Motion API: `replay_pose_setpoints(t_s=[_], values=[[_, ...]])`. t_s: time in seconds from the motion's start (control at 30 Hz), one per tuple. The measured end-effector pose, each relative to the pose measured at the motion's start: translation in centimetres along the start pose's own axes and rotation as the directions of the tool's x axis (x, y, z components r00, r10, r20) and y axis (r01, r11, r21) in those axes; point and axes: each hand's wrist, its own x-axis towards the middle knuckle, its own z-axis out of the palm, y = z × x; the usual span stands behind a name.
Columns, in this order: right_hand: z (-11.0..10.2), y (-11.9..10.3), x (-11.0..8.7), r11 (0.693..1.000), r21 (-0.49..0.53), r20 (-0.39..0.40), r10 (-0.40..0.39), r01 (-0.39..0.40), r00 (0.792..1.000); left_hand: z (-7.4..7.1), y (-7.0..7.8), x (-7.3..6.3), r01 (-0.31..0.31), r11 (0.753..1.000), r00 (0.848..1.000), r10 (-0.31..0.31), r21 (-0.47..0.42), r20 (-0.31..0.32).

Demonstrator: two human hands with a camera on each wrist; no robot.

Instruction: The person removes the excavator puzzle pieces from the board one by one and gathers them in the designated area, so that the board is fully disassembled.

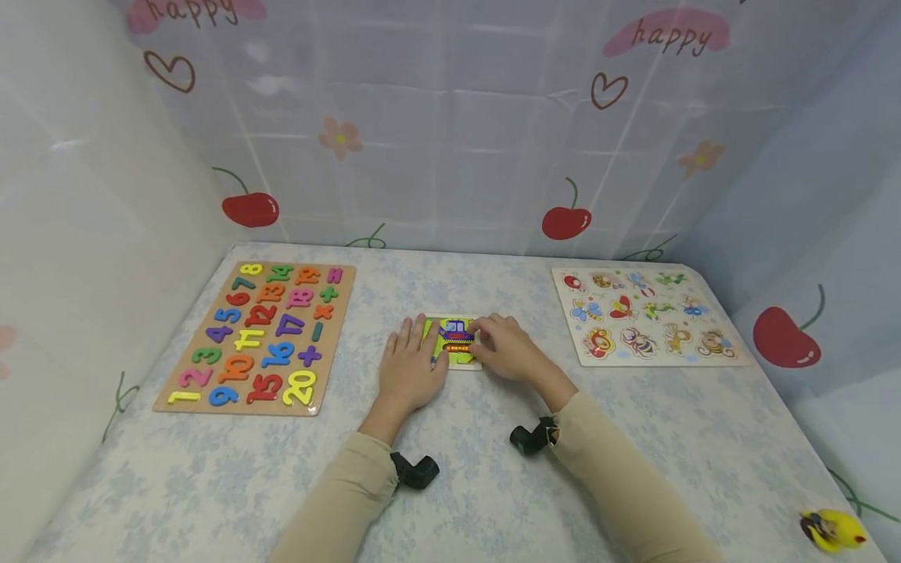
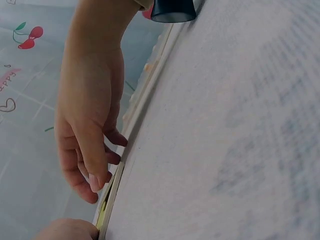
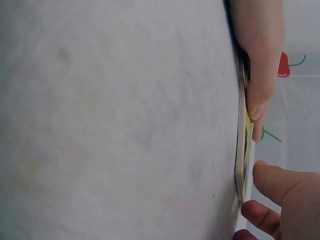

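Note:
A small vehicle puzzle [image 1: 456,332] in a pale, green-backed frame lies flat mid-table, a purple and orange vehicle showing between the hands. My left hand [image 1: 411,367] rests with its fingers straight over the puzzle's left side. At the right side my right hand [image 1: 508,349] curls thumb and fingers over a puzzle piece, seeming to pinch it; its fingertips partly hide the contact. The right wrist view shows the puzzle piece [image 3: 249,145] slightly tilted above the board [image 3: 240,135], with the left thumb [image 3: 257,107] near its raised end.
On the left lies a wooden number board [image 1: 260,344] with coloured digits. An insect picture board [image 1: 647,317] lies to the right. A yellow toy duck [image 1: 834,530] sits at the near right corner. Printed curtains [image 1: 450,141] stand behind the table.

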Motion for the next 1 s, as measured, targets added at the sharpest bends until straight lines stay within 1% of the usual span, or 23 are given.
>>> replay_pose_setpoints(t_s=[0.07, 0.2, 0.47, 0.6, 0.83, 1.0], values=[[0.0, -0.1, -0.5, 1.000, 0.006, 0.011, -0.027, 0.027, 1.000, 0.0, 0.0, 0.0, -0.002, 1.000, 1.000, 0.002, 0.002, -0.006], [0.0, -0.4, -1.0, 0.999, -0.006, 0.014, -0.053, 0.054, 0.998, -0.1, 0.0, -0.1, -0.007, 1.000, 1.000, 0.006, -0.001, -0.020], [0.2, -0.6, -1.4, 0.998, -0.037, 0.033, -0.047, 0.048, 0.998, -0.3, 0.1, -0.3, -0.001, 1.000, 1.000, 0.001, 0.003, -0.008], [0.3, -0.7, -1.4, 0.998, -0.032, 0.025, -0.055, 0.056, 0.998, -0.4, 0.1, -0.3, 0.003, 1.000, 1.000, -0.003, -0.001, -0.006], [0.5, -0.6, -1.3, 0.996, 0.007, 0.024, -0.086, 0.086, 0.996, -0.3, -0.1, -0.2, 0.001, 1.000, 1.000, -0.001, 0.011, 0.000], [0.4, -0.4, -1.4, 0.996, 0.000, 0.032, -0.088, 0.088, 0.996, -0.3, -0.1, -0.2, -0.006, 1.000, 1.000, 0.005, 0.025, 0.011]])
